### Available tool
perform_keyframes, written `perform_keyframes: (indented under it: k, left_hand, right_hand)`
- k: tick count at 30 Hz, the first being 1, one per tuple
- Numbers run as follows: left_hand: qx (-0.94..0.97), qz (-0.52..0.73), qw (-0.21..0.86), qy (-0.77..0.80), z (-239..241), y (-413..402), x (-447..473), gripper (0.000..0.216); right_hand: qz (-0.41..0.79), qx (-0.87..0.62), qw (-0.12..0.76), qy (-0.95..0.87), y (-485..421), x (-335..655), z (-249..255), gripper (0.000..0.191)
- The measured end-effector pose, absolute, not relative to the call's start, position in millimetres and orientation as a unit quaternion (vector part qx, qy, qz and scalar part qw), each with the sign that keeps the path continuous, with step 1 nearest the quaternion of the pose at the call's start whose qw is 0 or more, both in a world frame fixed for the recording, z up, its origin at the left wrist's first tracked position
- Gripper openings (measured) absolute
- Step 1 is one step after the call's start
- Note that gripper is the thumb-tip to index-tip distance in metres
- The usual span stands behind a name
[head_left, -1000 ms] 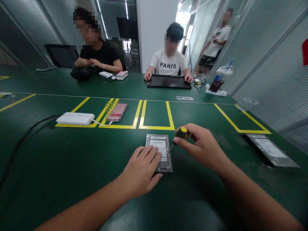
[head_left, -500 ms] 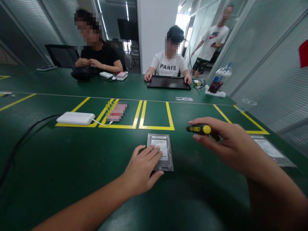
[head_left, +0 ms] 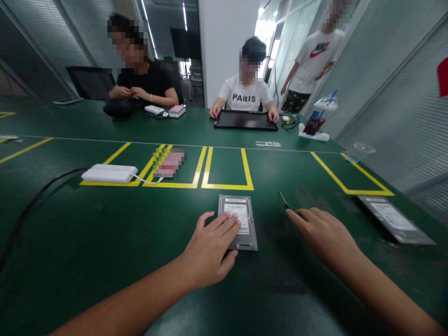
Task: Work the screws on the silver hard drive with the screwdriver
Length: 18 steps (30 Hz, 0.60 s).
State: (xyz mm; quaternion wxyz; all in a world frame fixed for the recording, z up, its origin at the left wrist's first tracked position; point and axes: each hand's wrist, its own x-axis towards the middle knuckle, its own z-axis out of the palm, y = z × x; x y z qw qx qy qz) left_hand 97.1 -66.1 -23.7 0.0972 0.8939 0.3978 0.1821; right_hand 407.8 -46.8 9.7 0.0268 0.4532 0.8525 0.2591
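A silver-grey hard drive [head_left: 247, 240] with a white label lies on the green table in front of me. My left hand [head_left: 215, 247] holds it down, its fingers laid across the label and its thumb at the near edge. To the right of the drive, my right hand [head_left: 320, 233] is closed around a screwdriver [head_left: 284, 200]. The thin metal shaft sticks out past the fingertips, pointing forward and left, while the palm and fingers hide the handle. The screwdriver is apart from the drive.
A second hard drive [head_left: 395, 221] lies at the right. Yellow tape [head_left: 227, 187] marks boxes beyond my hands. A white power bank [head_left: 110, 173] with cables stands at the left. Across the table, a person handles a black panel [head_left: 245, 120] near a drink cup [head_left: 317, 119].
My right hand has turned over and lowered, so the screwdriver's shaft now shows instead of its yellow-black handle. The drive and my left hand have shifted slightly right. The standing person has come closer.
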Motion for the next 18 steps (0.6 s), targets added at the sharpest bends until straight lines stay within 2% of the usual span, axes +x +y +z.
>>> perform_keyframes:
  k: [8, 18]
  left_hand:
    - [0.9, 0.181, 0.094, 0.386, -27, -62, 102, 0.053]
    - [0.9, 0.179, 0.09, 0.388, -29, -62, 104, 0.054]
  right_hand:
    - [0.296, 0.416, 0.04, 0.859, -53, 402, -7, 0.045]
    - [0.271, 0.412, 0.039, 0.869, -48, 399, -11, 0.045]
